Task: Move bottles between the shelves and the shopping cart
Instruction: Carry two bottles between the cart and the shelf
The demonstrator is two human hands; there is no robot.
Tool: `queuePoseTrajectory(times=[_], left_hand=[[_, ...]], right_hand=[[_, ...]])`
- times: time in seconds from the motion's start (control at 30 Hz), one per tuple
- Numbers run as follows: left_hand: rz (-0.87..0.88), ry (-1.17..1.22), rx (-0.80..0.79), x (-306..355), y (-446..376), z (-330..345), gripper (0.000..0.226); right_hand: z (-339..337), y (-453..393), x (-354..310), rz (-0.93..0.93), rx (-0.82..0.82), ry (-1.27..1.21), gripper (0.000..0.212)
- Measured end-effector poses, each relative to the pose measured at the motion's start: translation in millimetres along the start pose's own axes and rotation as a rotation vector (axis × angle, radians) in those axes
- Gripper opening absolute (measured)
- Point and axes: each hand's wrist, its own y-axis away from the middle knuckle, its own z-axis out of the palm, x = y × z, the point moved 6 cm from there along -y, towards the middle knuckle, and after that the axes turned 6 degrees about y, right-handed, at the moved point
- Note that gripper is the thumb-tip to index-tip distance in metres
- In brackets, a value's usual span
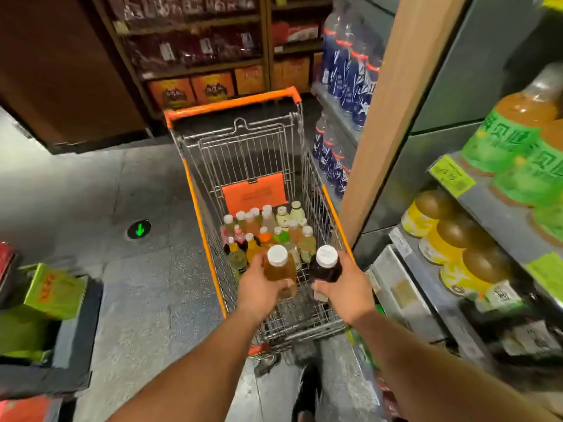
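1. The shelves (475, 214) stand just right of the shopping cart (268, 166), carrying green-labelled and yellow-labelled bottles; blue-labelled water bottles fill the racks beside the cart's far right corner.
2. The cart, wire-sided with orange trim, holds a cluster of upright bottles (268, 229) in its middle, leaving bare wire floor at the near end.
3. The left hand (259, 289) reaches over the cart's near end, fingers wrapped around an amber bottle (279, 269) with a white cap.
4. The right hand (347, 287), just beside it over the cart's near right corner, grips a dark bottle (326, 264), also white-capped.
5. Judged from this, the step in hand is loading the cart. Next, both bottles need lowering upright into the bare near end, clear of the standing cluster, before the fingers release.
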Motion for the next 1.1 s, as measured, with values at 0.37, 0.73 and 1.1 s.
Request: queuePoseTrajectory(times=[0.37,0.73,1.1], left_hand=[[-0.136,-0.082,-0.024,-110,-169,74,0.068],[-0.197,-0.017,-0.047,-195,-237,138,0.065],[-0.193,-0.034,-0.040,-209,-254,161,0.080]], right_hand=[[122,-170,75,0.182,-0.078,-0.005,0.051],[181,-230,133,0.191,-0.065,0.191,0.052],[197,-253,150,0.195,-0.055,0.211,0.049]])
